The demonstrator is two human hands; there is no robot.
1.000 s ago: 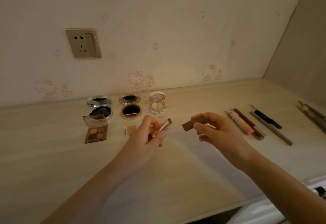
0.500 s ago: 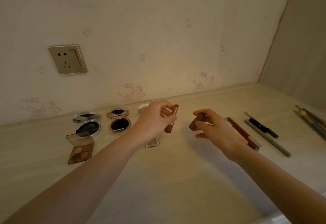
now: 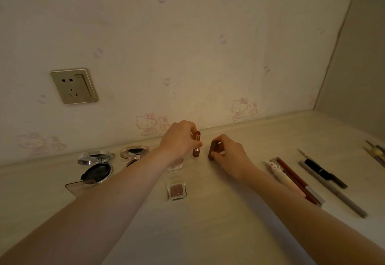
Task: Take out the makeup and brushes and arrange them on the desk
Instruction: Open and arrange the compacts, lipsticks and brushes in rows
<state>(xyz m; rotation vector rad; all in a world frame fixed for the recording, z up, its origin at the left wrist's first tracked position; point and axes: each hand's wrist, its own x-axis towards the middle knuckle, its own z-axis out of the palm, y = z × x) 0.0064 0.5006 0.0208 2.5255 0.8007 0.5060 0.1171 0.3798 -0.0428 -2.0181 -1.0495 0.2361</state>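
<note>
1. Lipstick stands upright in your left hand, its open bullet end pointing up. Your fingertips are clamped round the upper part of the tube.
2. Its base is down at the desk, straight below your left fingertips. You cannot tell whether it touches the surface.
3. Your right hand pinches the brown cap between thumb and curled fingers. The cap is upright, with its lower end at the desk.
4. The cap sits just beside the lipstick, on the thumb side of your right hand; the two are apart.
5. Under your left wrist lies a clear round compact, partly hidden.
6. Nearer you than your left fingers lies a small square eyeshadow pan.
7. Behind your left hand, past the forearm, sit two open round compacts, one silver and one rose-gold. A clear palette lid shows at the edge of your forearm.
8. Outward of your right wrist lie a white-and-pink tube, a red-brown tube, a black pen and a grey pencil, side by side.
</note>
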